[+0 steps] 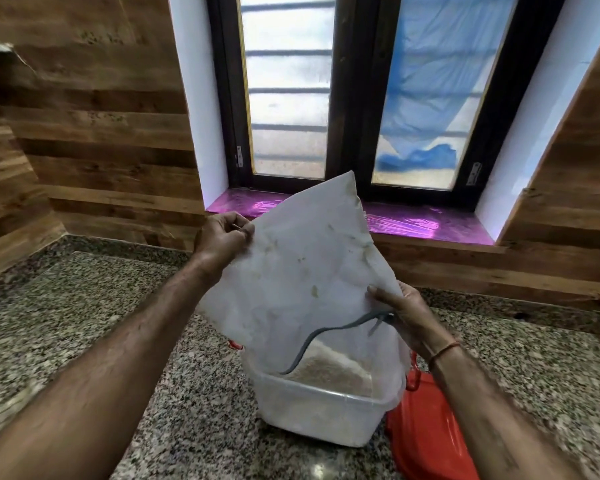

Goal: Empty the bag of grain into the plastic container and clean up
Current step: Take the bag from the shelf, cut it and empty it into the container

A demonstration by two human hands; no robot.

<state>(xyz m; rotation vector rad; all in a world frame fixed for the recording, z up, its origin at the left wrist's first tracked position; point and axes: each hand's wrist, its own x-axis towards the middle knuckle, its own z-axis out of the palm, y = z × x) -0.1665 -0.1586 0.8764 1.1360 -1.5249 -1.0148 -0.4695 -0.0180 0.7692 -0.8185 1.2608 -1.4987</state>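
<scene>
**Bag up-ended, last grain going in**

I've got the bag (302,268) tipped over the plastic container (321,415), near centre of the bench (94,317). Left hand (222,235) pinches the far corner; right hand (407,317) is closed on the near edge and a grey tie (329,336). I'd shake gently, mouth inside the rim. Count: one bag, one container, one red lid (426,431).
</scene>
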